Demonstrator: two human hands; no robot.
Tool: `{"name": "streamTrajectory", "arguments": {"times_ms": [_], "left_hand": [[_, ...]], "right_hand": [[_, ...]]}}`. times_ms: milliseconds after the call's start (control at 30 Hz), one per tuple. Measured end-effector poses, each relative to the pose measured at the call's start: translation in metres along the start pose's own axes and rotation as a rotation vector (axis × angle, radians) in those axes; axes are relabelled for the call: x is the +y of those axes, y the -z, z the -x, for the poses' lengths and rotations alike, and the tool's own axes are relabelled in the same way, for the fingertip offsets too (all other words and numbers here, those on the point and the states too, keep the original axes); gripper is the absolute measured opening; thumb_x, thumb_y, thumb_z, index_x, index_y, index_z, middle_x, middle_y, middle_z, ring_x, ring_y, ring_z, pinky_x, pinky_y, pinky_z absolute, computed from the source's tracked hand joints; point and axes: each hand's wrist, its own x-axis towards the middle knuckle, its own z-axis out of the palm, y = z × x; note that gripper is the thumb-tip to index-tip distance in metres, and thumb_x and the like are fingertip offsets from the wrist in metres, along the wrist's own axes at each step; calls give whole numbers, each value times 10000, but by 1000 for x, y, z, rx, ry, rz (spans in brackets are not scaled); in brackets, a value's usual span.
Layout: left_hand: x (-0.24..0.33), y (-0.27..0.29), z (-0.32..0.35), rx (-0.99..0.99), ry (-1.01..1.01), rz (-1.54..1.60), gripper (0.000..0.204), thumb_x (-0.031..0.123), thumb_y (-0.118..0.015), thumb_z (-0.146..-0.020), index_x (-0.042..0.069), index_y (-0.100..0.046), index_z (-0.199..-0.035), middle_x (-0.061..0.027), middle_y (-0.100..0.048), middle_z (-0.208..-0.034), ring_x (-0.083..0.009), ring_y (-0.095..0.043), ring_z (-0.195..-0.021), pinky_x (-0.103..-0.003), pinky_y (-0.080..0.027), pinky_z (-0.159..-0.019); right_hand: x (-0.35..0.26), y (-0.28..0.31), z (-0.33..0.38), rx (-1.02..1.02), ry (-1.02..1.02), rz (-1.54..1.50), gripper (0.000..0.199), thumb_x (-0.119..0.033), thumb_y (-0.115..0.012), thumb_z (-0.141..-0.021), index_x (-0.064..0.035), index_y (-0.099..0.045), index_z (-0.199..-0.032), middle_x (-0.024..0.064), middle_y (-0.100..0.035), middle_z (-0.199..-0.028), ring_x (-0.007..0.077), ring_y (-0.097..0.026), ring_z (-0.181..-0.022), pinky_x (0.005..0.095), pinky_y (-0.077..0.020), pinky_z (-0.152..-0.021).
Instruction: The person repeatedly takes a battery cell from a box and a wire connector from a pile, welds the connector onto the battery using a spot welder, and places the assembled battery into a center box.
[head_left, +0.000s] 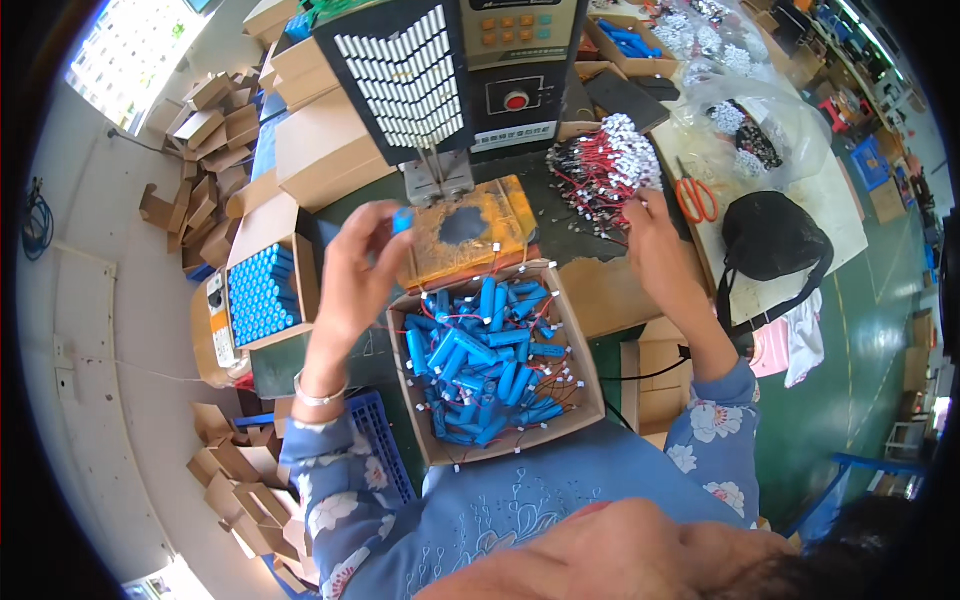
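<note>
A person's left hand is pinching a blue battery between its fingertips, raised above the counter beside a scorched orange pad. The right hand is reaching into a pile of red and black wire leads, fingers curled onto them. Between the hands, a cardboard box is holding many blue batteries with wires attached.

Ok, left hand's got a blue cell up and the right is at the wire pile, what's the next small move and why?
Probably pinch one lead out of the wire bundle with the right hand and bring it toward the blue cell that the left hand holds raised above the scorched yellow pad. That cell looks bare, while those in the cardboard box below already carry wires.
</note>
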Motion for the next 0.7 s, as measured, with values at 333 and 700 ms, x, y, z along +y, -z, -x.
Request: {"name": "streamTrajectory", "arguments": {"times_ms": [333,700], "left_hand": [[-10,-50,-19,-10,-74,-209,89,48,-700,-752,-5,-628,-756,-75,-548,-629,-187,-500,-534,-319,-410,-508],[2,-48,-16,31,-47,-64,117,70,-669,-810,-22,-611,-853,-115,-557,-724,-205,-513,-630,-311,-431,-592]], "right_hand": [[-94,-20,-57,-258,54,-861,130,-111,-611,-886,15,-594,-858,-2,-521,-689,48,-430,-614,229,-352,-520],[-116,-53,-74,-318,-135,-1112,138,-82,-622,-836,54,-604,-828,60,-633,-714,60,-539,-639,254,-460,-582]]}}
